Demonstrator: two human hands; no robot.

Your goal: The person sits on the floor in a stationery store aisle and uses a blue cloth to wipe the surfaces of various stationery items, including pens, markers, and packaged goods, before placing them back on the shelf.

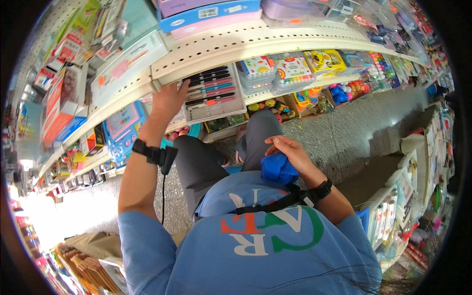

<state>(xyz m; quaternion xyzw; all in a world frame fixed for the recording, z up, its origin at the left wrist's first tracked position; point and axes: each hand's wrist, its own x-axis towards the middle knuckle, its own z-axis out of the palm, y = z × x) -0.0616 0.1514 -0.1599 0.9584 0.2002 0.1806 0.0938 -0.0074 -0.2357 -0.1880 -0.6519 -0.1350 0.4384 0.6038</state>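
Observation:
My left hand [167,99] reaches to the lower shelf, beneath the front edge of the upper shelf. Its thumb lies at the left side of a white tray of pens [212,92]; the other fingertips are partly hidden by the shelf edge. Dark, pink and blue pens lie in rows in the tray, which juts out past the shelf front. My right hand [295,151] is by my lap, curled around a bunched blue cloth [280,167].
Clear boxes of markers [293,72] and a yellow box [324,61] stand right of the tray. A blue toy drawing board [123,123] is at left. Above runs the perforated upper shelf [206,46] with boxed goods. More stock [387,217] stands behind me at right.

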